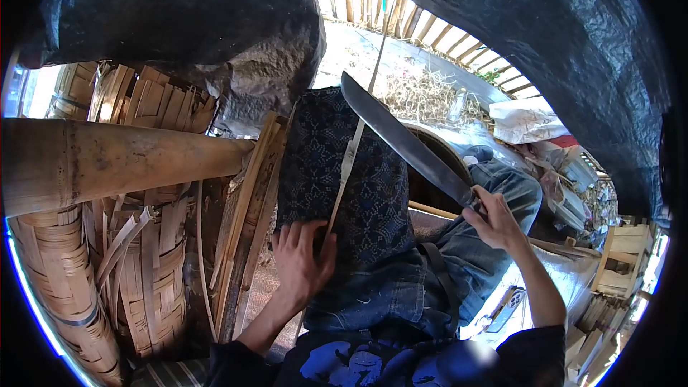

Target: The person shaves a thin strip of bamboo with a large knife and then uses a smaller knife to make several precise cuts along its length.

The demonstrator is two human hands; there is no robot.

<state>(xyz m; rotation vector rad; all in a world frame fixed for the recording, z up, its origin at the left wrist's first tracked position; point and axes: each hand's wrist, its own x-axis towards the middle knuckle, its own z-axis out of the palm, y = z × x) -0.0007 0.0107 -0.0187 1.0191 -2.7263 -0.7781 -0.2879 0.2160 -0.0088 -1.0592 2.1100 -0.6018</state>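
A long thin bamboo strip (347, 165) runs up and away across the dark patterned cloth (308, 143) over my leg. My left hand (304, 258) rests on the cloth at the strip's near end, its fingers bent; the strip passes between thumb and fingers. My right hand (496, 219) is wrapped round the handle of a large knife (416, 150). The broad blade points up and left, and its tip lies past the strip, above the cloth's far edge. Whether blade and strip touch is unclear.
A thick bamboo pole (143, 158) juts in from the left above woven bamboo bundles (64, 265). Split bamboo pieces (247, 222) stand beside my leg. Dark plastic sheeting (530, 21) hangs overhead. A round container (437, 150) sits behind the knife; a phone (506, 309) lies at right.
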